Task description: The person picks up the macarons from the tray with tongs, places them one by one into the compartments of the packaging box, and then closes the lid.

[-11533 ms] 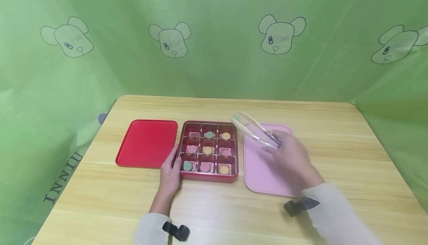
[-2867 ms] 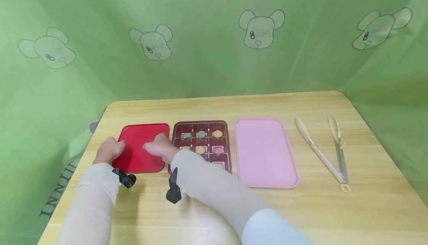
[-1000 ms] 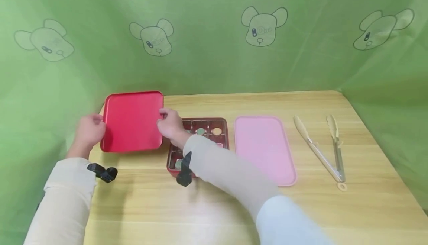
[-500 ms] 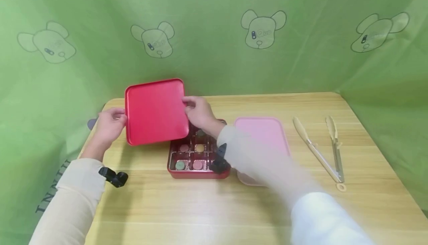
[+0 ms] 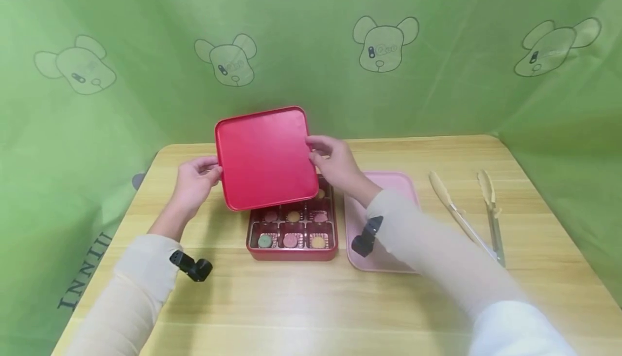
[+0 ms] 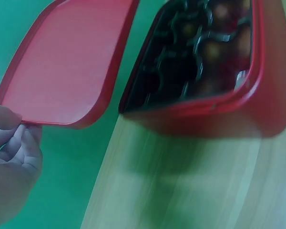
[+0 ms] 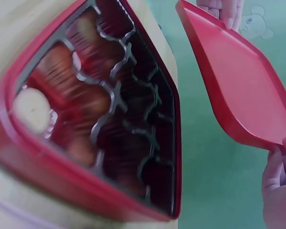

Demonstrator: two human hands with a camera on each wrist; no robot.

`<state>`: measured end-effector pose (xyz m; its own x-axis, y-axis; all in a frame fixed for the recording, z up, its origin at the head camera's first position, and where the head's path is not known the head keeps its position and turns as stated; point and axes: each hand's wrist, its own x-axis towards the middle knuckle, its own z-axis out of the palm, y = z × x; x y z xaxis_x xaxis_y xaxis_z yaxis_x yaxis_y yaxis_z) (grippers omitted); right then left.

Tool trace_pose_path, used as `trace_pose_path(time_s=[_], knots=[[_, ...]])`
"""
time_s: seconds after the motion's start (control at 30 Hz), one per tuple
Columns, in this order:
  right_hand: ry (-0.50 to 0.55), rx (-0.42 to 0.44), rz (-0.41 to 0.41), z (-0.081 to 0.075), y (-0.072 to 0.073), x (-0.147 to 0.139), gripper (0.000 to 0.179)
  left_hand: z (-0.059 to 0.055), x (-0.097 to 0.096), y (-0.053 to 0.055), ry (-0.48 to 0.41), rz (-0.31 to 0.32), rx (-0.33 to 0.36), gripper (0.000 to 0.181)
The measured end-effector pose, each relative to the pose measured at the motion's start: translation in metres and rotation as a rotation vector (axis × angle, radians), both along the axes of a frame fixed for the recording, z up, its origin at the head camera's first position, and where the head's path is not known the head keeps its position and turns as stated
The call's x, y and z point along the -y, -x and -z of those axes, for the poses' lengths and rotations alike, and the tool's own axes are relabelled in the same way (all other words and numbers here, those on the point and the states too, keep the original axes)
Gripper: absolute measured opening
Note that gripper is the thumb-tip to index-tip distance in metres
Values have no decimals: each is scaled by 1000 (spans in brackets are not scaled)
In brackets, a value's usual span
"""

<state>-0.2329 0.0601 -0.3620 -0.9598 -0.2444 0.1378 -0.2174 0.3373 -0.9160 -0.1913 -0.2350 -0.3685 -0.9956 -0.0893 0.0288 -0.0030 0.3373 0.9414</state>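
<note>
Both hands hold a square red lid (image 5: 267,159) in the air, tilted, its raised rim and hollow inner side showing. My left hand (image 5: 194,186) pinches its left edge between thumb and fingers; my right hand (image 5: 337,164) pinches the right edge. Below and partly behind the lid in the head view is a red box (image 5: 291,255) with a divided insert. Round pieces in green, pink and yellow lie in its compartments, such as a green one (image 5: 264,241) at front left. The lid hides the back compartments there. In the right wrist view a pale round piece (image 7: 32,110) shows in a corner compartment.
To the right of the box lies a pink tray (image 5: 384,261), partly under my right forearm. Spread tongs (image 5: 492,221) with cream tips rest farther right on the wooden table (image 5: 301,313). A green curtain (image 5: 311,96) with bear-head drawings stands behind and at the sides.
Earlier the right hand used the tongs, which now lie on the table. Both hands then took the red lid from the table, raised it and carried it right, over the box.
</note>
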Motion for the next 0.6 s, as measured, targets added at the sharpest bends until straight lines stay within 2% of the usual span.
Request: trace_pose_path(time_s=[0.3, 0.6], knots=[[98, -33, 14, 0, -9, -30, 30, 1, -23, -7, -33, 41, -85, 32], [78, -25, 62, 4, -12, -44, 40, 0, -34, -12, 11, 53, -264, 24]])
